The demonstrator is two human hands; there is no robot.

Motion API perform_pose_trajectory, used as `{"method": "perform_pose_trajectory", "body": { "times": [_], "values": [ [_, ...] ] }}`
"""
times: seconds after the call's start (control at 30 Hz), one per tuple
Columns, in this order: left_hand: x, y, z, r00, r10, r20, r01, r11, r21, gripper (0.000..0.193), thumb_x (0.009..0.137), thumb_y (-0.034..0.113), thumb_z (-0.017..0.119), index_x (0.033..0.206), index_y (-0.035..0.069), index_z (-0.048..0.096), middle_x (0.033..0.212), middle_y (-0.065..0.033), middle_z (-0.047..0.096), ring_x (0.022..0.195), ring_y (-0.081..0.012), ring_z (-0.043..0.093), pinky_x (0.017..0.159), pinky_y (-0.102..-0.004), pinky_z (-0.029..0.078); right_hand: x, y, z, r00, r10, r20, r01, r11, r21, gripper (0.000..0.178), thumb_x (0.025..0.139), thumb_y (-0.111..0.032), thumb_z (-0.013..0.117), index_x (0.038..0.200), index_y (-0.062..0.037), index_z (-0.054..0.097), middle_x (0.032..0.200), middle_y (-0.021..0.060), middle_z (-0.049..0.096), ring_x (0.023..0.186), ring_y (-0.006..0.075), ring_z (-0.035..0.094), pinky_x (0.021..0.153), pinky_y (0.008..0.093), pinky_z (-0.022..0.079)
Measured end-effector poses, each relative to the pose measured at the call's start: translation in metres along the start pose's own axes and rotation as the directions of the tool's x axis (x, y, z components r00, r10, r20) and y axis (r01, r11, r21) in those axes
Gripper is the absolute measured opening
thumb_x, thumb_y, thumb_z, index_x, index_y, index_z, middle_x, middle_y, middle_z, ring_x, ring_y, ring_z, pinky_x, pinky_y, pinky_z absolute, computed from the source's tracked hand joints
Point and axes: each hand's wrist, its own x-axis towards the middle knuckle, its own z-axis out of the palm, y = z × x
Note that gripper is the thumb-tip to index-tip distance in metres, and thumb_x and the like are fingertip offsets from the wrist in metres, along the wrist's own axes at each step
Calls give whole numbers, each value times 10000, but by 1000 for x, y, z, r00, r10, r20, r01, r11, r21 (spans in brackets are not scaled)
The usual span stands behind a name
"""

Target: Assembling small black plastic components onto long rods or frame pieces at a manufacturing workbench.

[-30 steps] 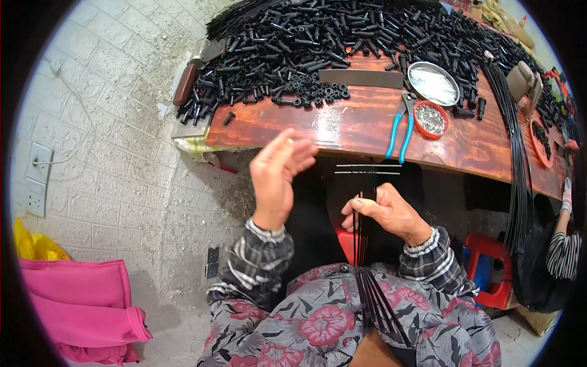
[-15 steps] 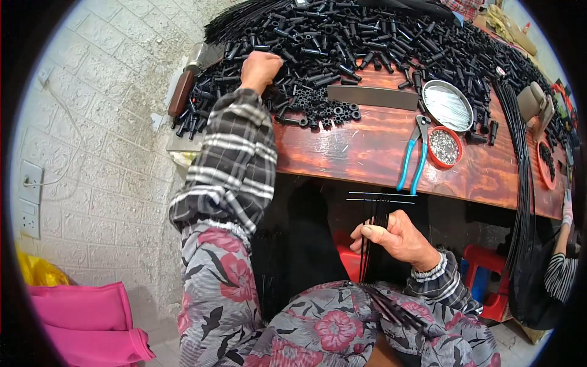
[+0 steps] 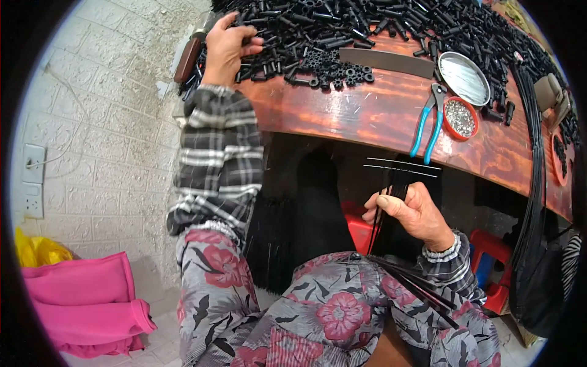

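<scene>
At the left end of the table, my left hand (image 3: 226, 49) is over the near edge of a big heap of black plastic tubes (image 3: 342, 30). Its fingers are curled but apart, and I see nothing held in them. Above my lap, my right hand (image 3: 419, 211) is closed around a bundle of thin black rods (image 3: 398, 177), whose lower ends run down across my patterned apron (image 3: 342, 312). Two thin pale wires (image 3: 403, 166) lie crosswise at the top of the bundle, just off the table's front edge.
Small black ring-shaped parts (image 3: 330, 66) lie before the heap, beside a flat grey-brown strip (image 3: 385, 62). Blue-handled pliers (image 3: 430, 122), a red dish of small metal bits (image 3: 460, 118) and a round tin of pale thin pieces (image 3: 463, 78) are at right. Long black strands (image 3: 531, 122) hang over the edge.
My left hand has shifted left along the heap, and its closed fingers have come apart. My right hand keeps its grip on the rods. The whole view has tilted, so the table appears higher.
</scene>
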Motion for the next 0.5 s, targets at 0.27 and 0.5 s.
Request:
{"method": "perform_pose_trajectory", "body": {
  "times": [0.27,0.5],
  "values": [
    [-80,-24,-46,970,-82,-229,108,989,101,52,666,15,623,697,48,599,535,36,493,418,-56,418,369,-204,301,-5,-1,5,998,-47,46,52,994,-99,265,836,-186,551,841,75,594,737,120,611,728,197,620,680,292,495],
    [-76,-64,-91,820,406,-404,56,645,762,204,644,218,649,780,68,678,642,-135,624,600,-247,603,585,-344,445,-8,-4,9,997,-60,48,66,990,-128,251,834,-172,546,840,74,595,742,127,618,716,193,617,676,288,494]
  ]
}}
